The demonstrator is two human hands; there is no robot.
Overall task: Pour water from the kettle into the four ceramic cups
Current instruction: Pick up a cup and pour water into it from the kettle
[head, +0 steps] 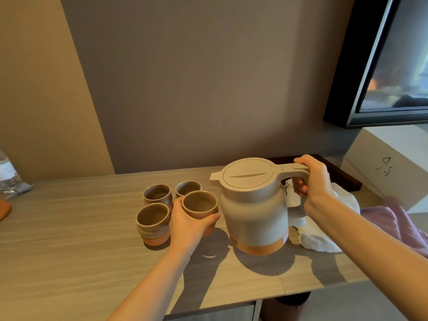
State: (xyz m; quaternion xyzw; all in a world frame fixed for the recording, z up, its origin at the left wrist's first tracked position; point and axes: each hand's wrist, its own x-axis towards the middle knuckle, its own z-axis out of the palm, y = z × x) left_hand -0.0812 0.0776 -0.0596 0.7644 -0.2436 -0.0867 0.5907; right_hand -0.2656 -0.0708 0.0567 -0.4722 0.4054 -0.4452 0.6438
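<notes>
Kettle [253, 205]: held upright by its handle, lid closed, just right of the cups.
Right hand [312, 181]: wrapped around the kettle handle.
Left hand [187, 224]: curled around the near-right cup [200, 206].
Other three cups [157, 193]: grouped closely on the tabletop [69, 239].
White cloth [317, 239]: lying behind the kettle.

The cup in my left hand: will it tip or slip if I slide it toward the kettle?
Probably hard to tip: the cup is squat and wide-mouthed. It looks like rigid ceramic, so likely chips if knocked against the kettle. Its glazed wall may be slick; the left hand wraps it, which helps.
</notes>
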